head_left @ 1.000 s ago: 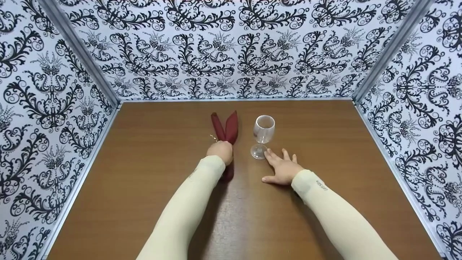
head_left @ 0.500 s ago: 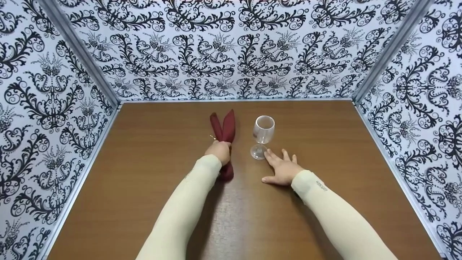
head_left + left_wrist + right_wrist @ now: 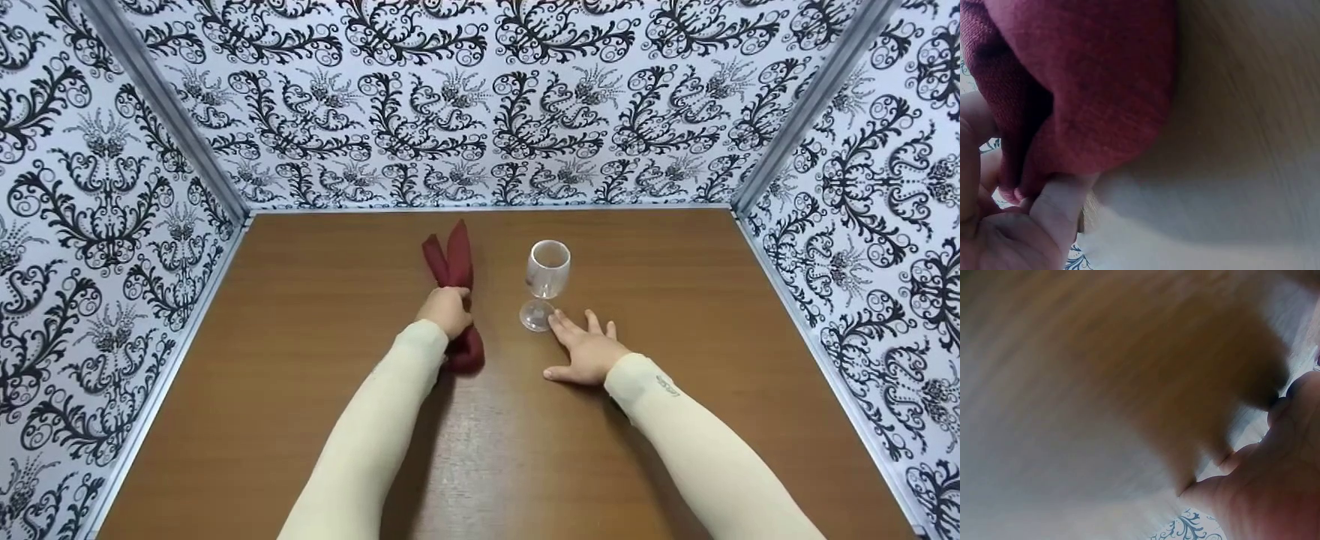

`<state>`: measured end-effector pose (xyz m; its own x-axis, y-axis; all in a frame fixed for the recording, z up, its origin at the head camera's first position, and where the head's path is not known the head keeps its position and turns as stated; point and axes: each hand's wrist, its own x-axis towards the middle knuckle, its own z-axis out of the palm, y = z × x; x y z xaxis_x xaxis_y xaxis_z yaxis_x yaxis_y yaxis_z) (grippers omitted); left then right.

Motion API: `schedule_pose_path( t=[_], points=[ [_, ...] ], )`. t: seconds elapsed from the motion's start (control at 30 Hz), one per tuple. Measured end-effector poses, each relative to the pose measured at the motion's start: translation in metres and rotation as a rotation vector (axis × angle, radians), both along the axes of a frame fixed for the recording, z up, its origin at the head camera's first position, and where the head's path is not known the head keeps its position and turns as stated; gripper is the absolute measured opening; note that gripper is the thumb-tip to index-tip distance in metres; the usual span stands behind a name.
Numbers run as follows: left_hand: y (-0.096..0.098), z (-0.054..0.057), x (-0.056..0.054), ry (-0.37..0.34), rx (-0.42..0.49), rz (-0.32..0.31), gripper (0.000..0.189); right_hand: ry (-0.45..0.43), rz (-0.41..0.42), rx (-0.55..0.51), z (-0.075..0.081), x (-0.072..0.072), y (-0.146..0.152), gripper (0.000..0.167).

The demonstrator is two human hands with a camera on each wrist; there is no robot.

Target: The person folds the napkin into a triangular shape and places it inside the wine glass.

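My left hand (image 3: 448, 309) grips the middle of a dark red cloth napkin (image 3: 461, 259), gathered so that two pointed ends spread away from me and a rounded fold lies toward me. In the left wrist view the napkin (image 3: 1100, 84) hangs as a thick fold over the fingers (image 3: 1055, 208), pinched between them and the thumb. To its right a clear stemmed wine glass (image 3: 548, 270) stands upright. My right hand (image 3: 589, 352) lies palm down with fingers spread, its fingertips at the glass's foot. In the right wrist view the palm (image 3: 1275, 478) shows, and no glass can be made out.
The brown wooden table (image 3: 300, 360) reaches back to a wall (image 3: 465, 105) with a black-and-white scroll pattern. Similar patterned panels rise at left and right, joined by grey metal posts (image 3: 172, 112).
My left hand has shifted a little to the left with the napkin, whose pointed ends now lean left. The right hand and the wine glass have stayed where they were.
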<state>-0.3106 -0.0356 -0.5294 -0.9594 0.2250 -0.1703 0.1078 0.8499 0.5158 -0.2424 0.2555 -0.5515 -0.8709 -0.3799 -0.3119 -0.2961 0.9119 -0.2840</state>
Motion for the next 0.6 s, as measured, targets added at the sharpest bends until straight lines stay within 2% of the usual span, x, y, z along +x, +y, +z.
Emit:
schedule_pose_path(
  t=[0.23,0.47,0.6],
  points=[
    [-0.0036,-0.0001,-0.0053,0.058,0.142,0.069,0.07,0.015,0.0,-0.001,0.0022,0.0025,-0.001,0.106],
    [-0.0055,0.0062,0.0006,0.166,0.152,0.143,0.071,0.025,0.006,0.001,0.0012,0.0021,-0.0003,0.107],
    [-0.0057,0.0084,0.0033,0.189,0.184,0.163,0.07,-0.01,0.004,0.012,0.0012,0.0014,0.0003,0.109]
  ],
)
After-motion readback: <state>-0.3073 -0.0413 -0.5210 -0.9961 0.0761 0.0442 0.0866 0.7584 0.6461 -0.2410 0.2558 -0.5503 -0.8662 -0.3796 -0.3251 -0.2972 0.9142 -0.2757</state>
